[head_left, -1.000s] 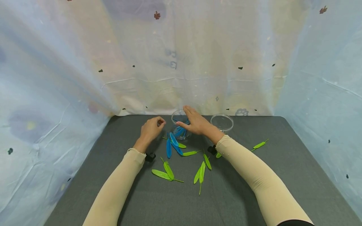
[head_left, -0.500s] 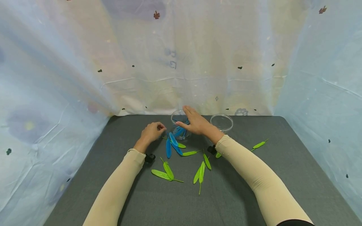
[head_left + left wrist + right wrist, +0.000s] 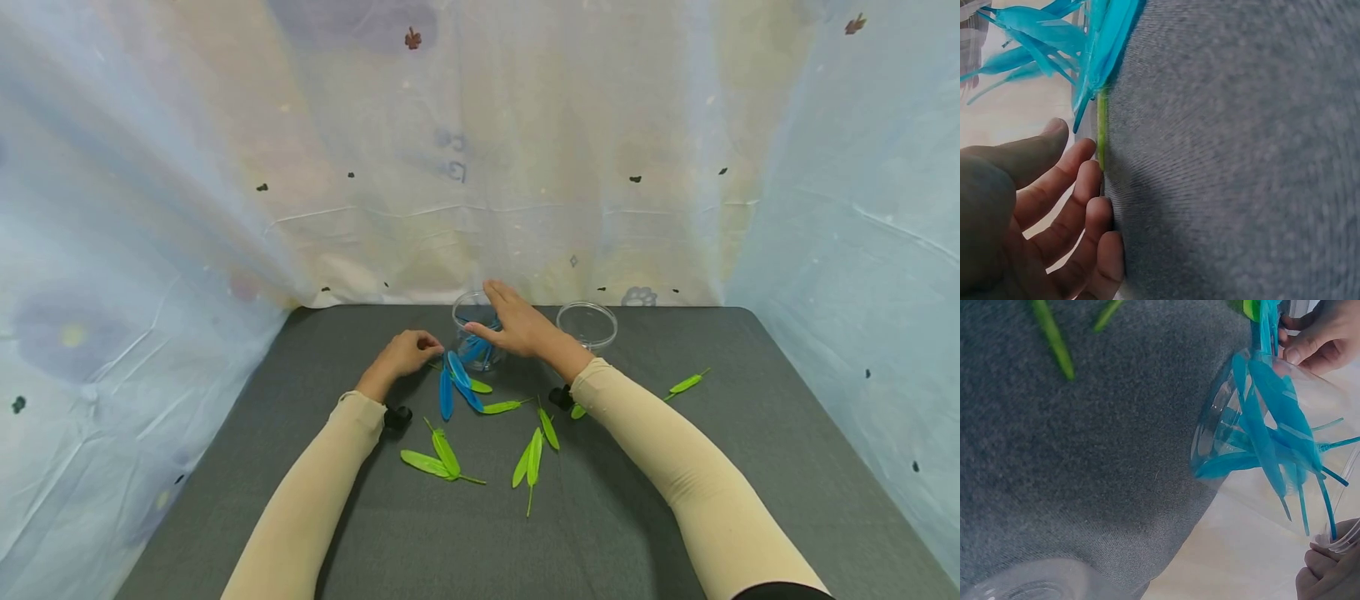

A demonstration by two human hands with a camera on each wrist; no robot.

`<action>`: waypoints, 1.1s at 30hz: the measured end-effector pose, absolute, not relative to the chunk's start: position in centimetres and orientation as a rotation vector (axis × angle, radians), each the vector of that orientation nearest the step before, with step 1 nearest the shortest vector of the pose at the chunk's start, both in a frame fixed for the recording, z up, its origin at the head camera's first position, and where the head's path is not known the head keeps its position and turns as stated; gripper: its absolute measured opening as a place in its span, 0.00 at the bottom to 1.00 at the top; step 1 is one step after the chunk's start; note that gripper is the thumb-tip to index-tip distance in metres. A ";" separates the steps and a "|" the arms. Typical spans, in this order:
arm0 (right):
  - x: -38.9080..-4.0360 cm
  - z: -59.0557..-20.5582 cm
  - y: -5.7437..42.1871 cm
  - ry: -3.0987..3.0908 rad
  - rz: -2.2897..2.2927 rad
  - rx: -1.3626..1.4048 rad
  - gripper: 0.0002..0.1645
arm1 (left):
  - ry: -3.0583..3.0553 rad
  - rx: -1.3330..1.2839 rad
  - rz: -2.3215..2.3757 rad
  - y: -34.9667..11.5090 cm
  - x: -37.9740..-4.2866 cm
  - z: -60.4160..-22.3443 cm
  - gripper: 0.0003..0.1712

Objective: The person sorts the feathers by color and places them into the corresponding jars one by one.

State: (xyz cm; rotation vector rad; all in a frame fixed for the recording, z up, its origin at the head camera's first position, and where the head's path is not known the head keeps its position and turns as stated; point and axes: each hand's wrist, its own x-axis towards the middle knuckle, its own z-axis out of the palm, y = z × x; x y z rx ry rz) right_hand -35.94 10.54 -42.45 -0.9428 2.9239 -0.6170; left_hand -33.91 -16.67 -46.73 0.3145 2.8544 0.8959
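Observation:
A clear jar with blue feathers inside stands near the far edge of the table. My right hand is around its right side near the rim, thumb across the front and fingers behind. My left hand is left of the jar, fingers loosely bent, thumb and index finger apart. Its fingertips are right by a green stem under several loose blue feathers in front of the jar. Nothing shows between the thumb and index finger.
Green feathers lie scattered over the dark grey table, with another green feather farther right. A clear round lid lies right of the jar. Behind the table hangs a patterned cloth.
My left hand has come down and slightly right, to the top ends of the loose blue feathers. My right hand has stayed at the jar.

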 end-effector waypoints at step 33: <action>-35.8 -42.4 10.5 2.925 -0.627 -0.944 0.64 | 2.799 0.317 0.965 -16.5 -33.9 -47.3 0.20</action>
